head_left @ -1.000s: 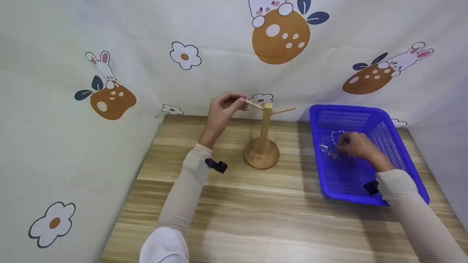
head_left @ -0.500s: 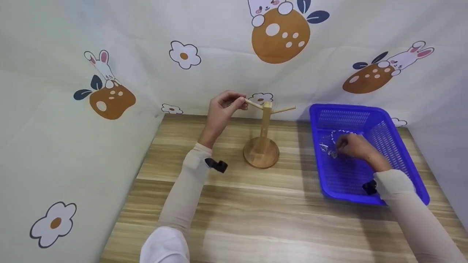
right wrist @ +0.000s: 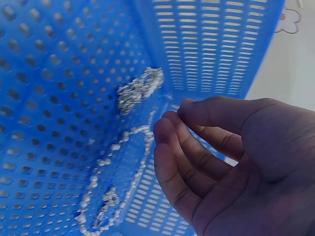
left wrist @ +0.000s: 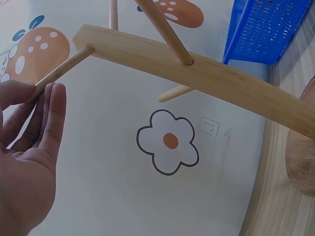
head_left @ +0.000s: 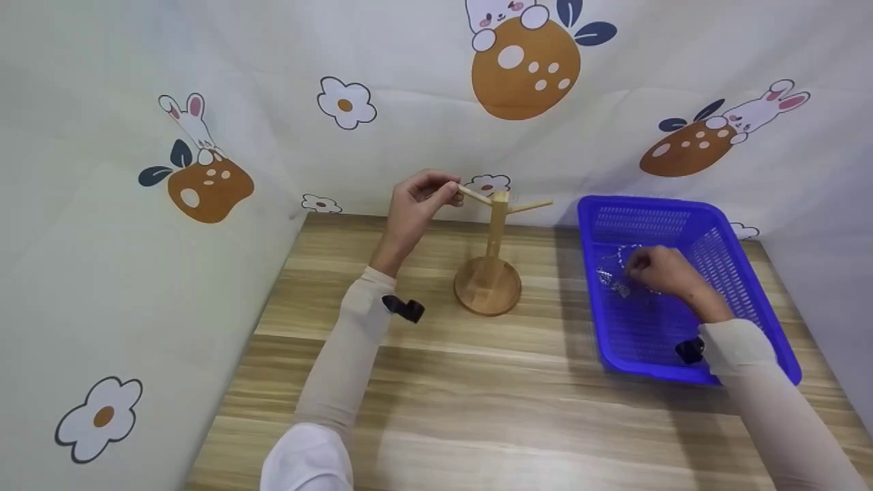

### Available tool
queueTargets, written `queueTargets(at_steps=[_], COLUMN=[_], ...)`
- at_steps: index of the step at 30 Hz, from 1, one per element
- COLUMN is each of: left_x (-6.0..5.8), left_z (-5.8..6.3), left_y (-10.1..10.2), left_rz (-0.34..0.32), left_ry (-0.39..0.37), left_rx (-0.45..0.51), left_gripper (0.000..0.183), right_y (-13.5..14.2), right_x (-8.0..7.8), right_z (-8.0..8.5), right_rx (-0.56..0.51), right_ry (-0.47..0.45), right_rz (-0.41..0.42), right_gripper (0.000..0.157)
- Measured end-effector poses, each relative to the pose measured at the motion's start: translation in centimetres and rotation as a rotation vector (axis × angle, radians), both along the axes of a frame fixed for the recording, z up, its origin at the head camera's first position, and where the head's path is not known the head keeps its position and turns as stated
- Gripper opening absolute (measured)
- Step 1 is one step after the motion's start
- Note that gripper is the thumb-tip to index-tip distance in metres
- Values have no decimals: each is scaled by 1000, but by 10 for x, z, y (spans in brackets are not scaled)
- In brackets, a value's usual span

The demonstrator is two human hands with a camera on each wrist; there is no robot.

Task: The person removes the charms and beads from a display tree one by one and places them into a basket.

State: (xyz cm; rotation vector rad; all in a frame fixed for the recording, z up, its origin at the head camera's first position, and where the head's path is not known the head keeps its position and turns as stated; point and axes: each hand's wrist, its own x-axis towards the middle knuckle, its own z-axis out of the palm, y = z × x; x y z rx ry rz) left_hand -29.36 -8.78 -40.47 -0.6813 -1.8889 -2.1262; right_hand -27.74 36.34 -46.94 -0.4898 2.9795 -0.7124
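Note:
A wooden stand (head_left: 496, 232) with a round base, an upright post and several pegs stands on the table. My left hand (head_left: 417, 208) pinches the end of one peg (left wrist: 64, 70) between thumb and fingers. At the right, my right hand (head_left: 665, 273) is inside the blue basket (head_left: 672, 372), fingers loosely bent. A loop of white beads (right wrist: 87, 196) lies beside those fingers. A bunched silvery chain (right wrist: 140, 91) and a smaller silvery clump (right wrist: 109, 199) are also in the basket. In the right wrist view, nothing shows between the right fingertips.
The wood-grain table (head_left: 477, 395) carries both stand and basket, with a gap between them. Pale cloth walls (head_left: 409, 54) printed with rabbits and flowers enclose the back and sides. The basket's perforated walls surround the right hand.
My right hand shifts only slightly in the basket near the beads. My left hand stays on the same peg, and the stand has not moved.

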Motion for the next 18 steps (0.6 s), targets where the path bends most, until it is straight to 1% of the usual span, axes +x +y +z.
queueTargets(at_steps=[6,11,14,18], left_x=[-1,-2,-3,-5], left_z=[-1,-4,-7,-13], left_y=[-2,-5,-7,-12], left_rz=[-11,-14,-4,48], left_ry=[-9,-16,-8,16], left_rx=[3,-6,-15,-54], left_gripper=[20,24,27,23], right_y=[-10,-19,-24,-31], right_x=[5,10,13,16], right_z=[23,42,48,53], right_rx=[-41,-108,-144,-183], right_ry=[22,38,92,179], right_rz=[-32,-55,-67,-98], right_gripper=[11,16,20,24])
